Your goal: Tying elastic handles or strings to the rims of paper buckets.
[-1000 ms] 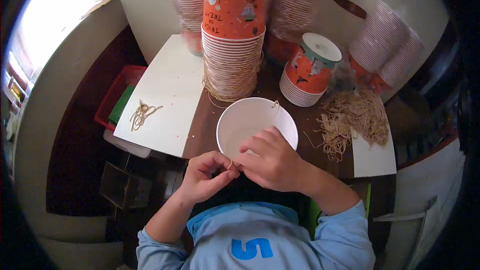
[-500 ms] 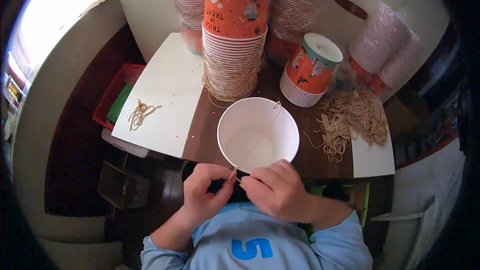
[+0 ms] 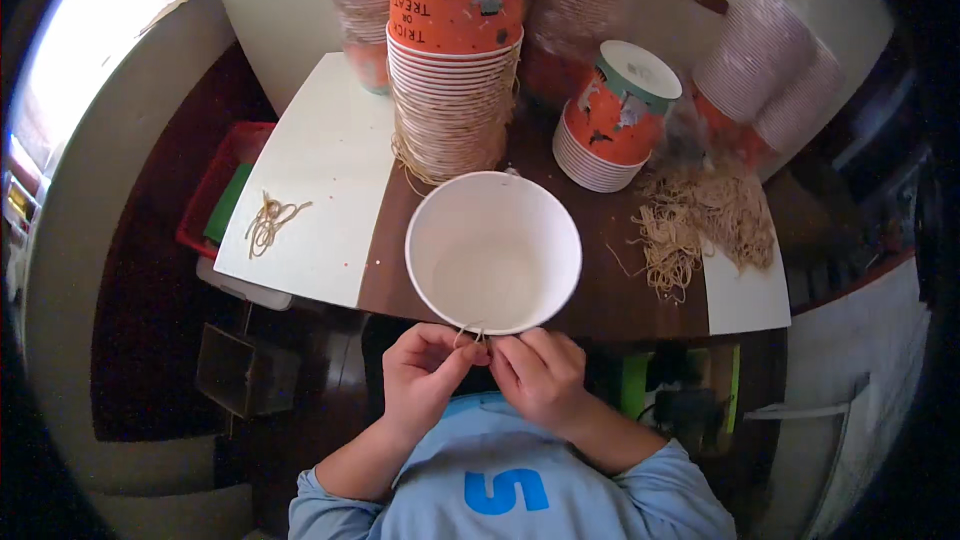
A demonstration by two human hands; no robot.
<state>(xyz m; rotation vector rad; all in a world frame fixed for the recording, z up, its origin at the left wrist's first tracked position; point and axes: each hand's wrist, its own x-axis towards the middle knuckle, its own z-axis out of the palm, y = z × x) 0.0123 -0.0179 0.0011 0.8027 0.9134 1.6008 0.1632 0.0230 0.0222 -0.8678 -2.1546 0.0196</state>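
Observation:
An open white paper cup [image 3: 493,252] stands at the near edge of the dark wooden table [image 3: 600,290]. A thin tan string [image 3: 470,332] hangs from its near rim. My left hand [image 3: 428,372] and my right hand [image 3: 538,372] meet just below that rim, fingertips pinched on the string between them. Both hands are close to my chest, over my blue shirt.
A tall stack of orange printed cups [image 3: 455,60] stands behind the white cup, a shorter stack [image 3: 612,115] to its right. A heap of tan strings [image 3: 700,220] lies right. A white sheet [image 3: 320,180] with a small string bundle [image 3: 270,220] lies left. Red bin [image 3: 215,195] beyond.
My hands have drawn back from the cup's rim toward my chest, still pinching the string. The cup's whole opening is now uncovered.

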